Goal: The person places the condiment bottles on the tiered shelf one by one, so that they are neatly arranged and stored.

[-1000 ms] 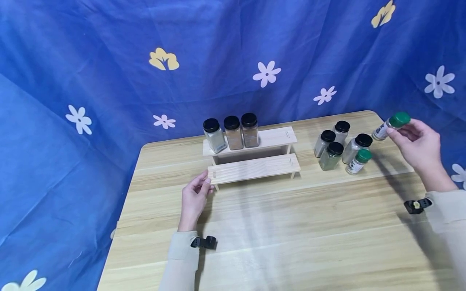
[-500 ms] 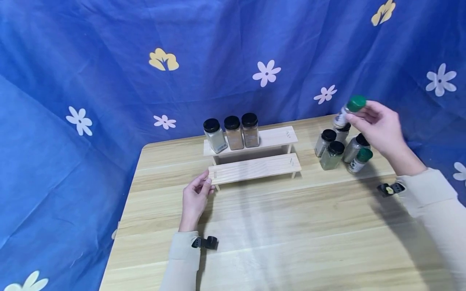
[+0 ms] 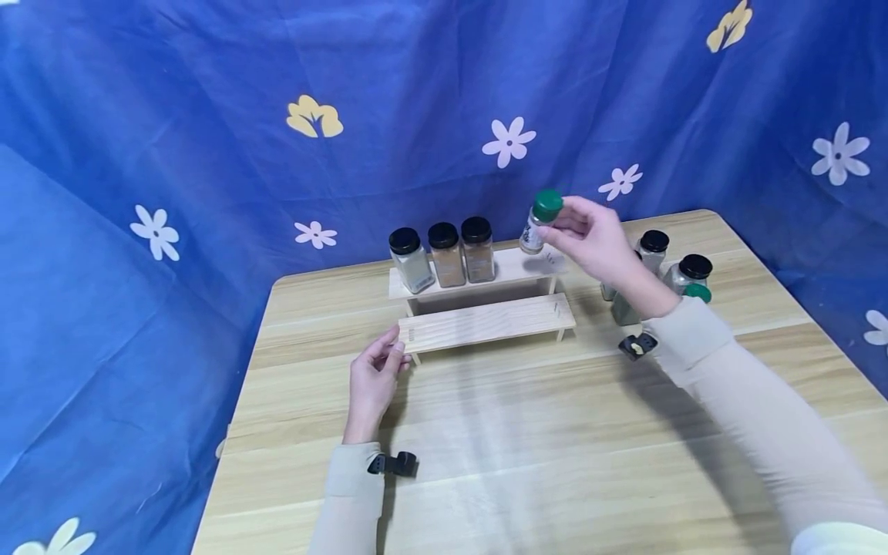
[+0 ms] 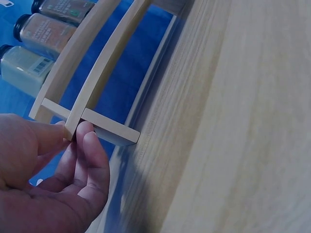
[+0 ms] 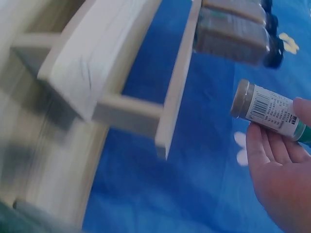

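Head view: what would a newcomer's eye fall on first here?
Probably the green-capped jar in the right hand, held clear of the rear wooden shelf, toward its right end. Next, the three black-capped jars standing on that shelf's left part, and the blue flowered cloth behind them.

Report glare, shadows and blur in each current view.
Head: pale glare on the table, a shadow beside the right sleeve; left wrist: dimmer, the black-capped jars slightly soft; right wrist: the wooden rack looks blurred, the held jar sharper.
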A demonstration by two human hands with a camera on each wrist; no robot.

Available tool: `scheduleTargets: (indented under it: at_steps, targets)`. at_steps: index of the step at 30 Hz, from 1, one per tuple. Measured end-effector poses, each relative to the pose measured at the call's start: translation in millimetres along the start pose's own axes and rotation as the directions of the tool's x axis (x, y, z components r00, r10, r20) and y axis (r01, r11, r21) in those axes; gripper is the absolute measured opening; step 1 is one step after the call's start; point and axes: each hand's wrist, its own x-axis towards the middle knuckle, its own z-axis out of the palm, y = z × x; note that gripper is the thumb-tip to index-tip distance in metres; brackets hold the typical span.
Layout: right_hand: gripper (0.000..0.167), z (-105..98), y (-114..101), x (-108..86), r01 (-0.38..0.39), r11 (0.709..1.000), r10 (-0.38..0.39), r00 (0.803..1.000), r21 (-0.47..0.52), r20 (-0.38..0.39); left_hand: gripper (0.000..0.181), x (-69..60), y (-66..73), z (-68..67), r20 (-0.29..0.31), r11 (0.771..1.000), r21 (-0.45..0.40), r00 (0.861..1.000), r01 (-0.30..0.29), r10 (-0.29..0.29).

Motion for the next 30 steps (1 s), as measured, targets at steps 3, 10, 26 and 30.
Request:
scheduleTargets:
  at_steps: [3, 10, 26, 30]
  targets:
    - [0.036, 13.2, 2.1, 2.0, -0.034, 0.999, 0.034, 0.999, -0.011, 0.036, 0.036, 0.5, -0.9, 0.3, 0.0, 1.0, -0.009, 1.0, 0.001, -0.001]
    - [0.039, 31.2, 10.2, 5.6, -0.077, 0.997, 0.079, 0.994, -0.024, 0.076, 0.036, -0.5, -0.5, 0.6, 0.001, 1.0, -0.014, 1.0, 0.008, -0.008]
    - [0.04, 42.7, 20.6, 4.6, -0.123, 0.992, 0.126, 0.987, -0.03, 0.1, 0.036, -0.4, -0.2, 0.1, 0.004, 1.0, -0.005, 1.0, 0.011, -0.011]
    - [0.042, 45.2, 23.2, 4.0, -0.107, 0.994, 0.108, 0.989, -0.012, 0.097, 0.036, -0.9, -0.2, 0.0, 0.0, 1.0, 0.001, 1.0, 0.011, -0.011]
